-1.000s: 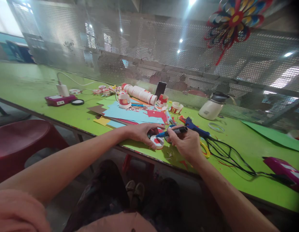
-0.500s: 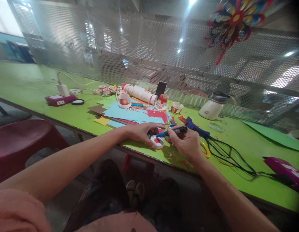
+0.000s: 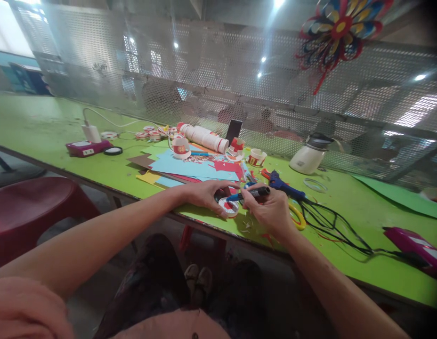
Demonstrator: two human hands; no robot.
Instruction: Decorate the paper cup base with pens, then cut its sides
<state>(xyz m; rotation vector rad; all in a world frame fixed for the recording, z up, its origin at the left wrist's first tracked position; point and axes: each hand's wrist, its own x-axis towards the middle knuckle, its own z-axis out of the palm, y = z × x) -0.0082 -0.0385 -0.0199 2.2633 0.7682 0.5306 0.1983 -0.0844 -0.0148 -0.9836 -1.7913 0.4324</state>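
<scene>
My left hand (image 3: 204,194) rests on the green table (image 3: 45,127), its fingers pinched round a small white paper ring with red marks (image 3: 228,206). My right hand (image 3: 271,209) is closed on a black marker with a blue tip (image 3: 249,193), and the tip touches the ring. Both hands sit near the table's front edge.
Coloured paper sheets (image 3: 190,168) lie behind my hands, with paper cups (image 3: 204,136), a phone (image 3: 234,130) and a blue glue gun (image 3: 284,186) with black cables (image 3: 331,226). A white appliance (image 3: 308,157) stands at the back right. A red stool (image 3: 31,207) is at the left.
The view has shifted slightly; my hands, the marker and the ring keep the same pose with only tiny movement.
</scene>
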